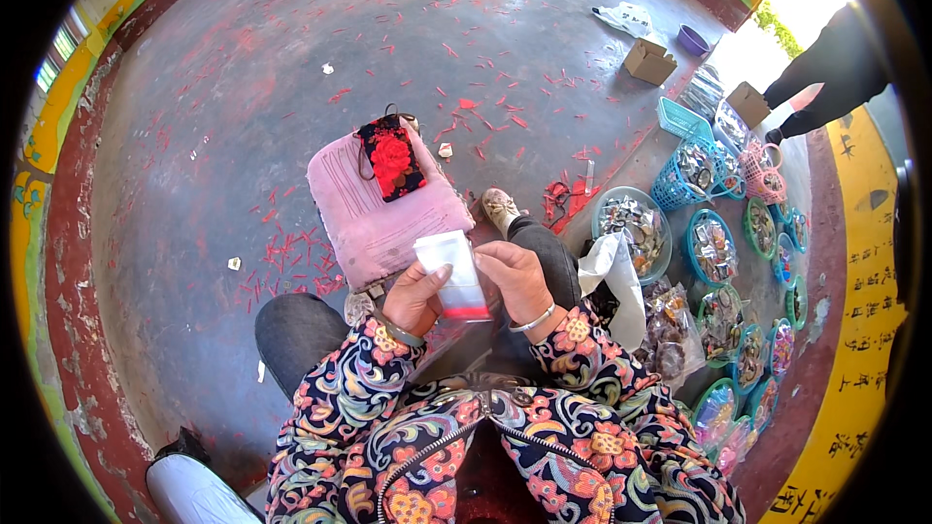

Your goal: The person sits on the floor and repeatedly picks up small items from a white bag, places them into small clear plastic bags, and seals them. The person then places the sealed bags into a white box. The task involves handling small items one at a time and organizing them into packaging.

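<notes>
A small flat white packet with a clear, shiny face and a red strip along its lower end point(449, 272) is held in front of my lap. My left hand point(413, 299) grips its left side, with the thumb pressed flat on the face. At its upper right edge, my right hand point(517, 279) has its fingertips pinched together against the packet; whether they hold a separate piece is too small to tell. Just beyond my hands stands a pink padded seat point(335, 189), and on it lies a black pouch with a red flower and a cord point(393, 160).
Baskets of small packaged goods point(712, 245) crowd the right side, with a round tub point(660, 257) nearest. A white bag point(614, 281) leans by my right knee. Red scraps point(291, 257) litter the floor. Cardboard boxes point(649, 62) and another person's legs point(835, 68) are at far right.
</notes>
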Demonstrator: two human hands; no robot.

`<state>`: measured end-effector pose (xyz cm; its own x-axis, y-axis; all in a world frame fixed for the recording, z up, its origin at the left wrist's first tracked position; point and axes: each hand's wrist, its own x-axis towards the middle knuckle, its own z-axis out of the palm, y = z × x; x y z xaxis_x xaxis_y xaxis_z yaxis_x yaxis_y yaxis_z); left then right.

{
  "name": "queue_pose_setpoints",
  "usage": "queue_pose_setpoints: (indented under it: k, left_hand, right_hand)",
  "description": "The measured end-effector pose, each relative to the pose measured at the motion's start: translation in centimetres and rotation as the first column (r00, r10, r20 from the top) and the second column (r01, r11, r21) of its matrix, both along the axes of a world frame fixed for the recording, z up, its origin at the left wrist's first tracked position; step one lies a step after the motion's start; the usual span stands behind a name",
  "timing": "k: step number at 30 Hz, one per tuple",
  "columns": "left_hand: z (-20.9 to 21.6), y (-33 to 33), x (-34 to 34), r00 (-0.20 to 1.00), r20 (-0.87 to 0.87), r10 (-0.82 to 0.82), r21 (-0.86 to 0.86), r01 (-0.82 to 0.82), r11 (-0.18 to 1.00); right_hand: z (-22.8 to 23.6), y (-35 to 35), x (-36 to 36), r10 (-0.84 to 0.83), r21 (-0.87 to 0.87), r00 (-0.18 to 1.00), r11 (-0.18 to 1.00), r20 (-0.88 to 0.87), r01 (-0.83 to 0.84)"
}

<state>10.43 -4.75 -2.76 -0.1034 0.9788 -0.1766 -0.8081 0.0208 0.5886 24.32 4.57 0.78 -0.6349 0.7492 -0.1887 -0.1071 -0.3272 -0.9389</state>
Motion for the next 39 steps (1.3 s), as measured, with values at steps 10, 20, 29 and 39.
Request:
queue_pose_setpoints:
  k: [10, 20, 29, 39]
  left_hand:
    - [-0.5, 0.0, 0.3, 1.0, -0.012, 0.028, 0.016, -0.028, 0.999]
    - [-0.3, 0.0, 0.5, 0.997, 0.031, 0.072, 0.02, -0.072, 0.997]
    - [-1.6, 0.0, -0.1, 0.996, -0.083, 0.011, 0.0, -0.011, 1.0]
    - [-1.2, 0.0, 0.5, 0.998, -0.04, 0.048, -0.079, -0.051, 0.996]
  right_hand:
    - [-1.1, -0.7, -0.6, -0.285, 0.548, 0.95, 0.818, 0.125, 0.173]
    - [-0.8, -0.4, -0.4, -0.187, 0.273, 0.979, 0.949, 0.075, 0.16]
    - [-0.6, -0.3, -0.1, -0.119, 0.238, 0.988, 0.967, 0.103, 0.091]
    - [-1.9, -0.3, -0.2, -0.15, 0.327, 0.988, 0.936, 0.035, 0.13]
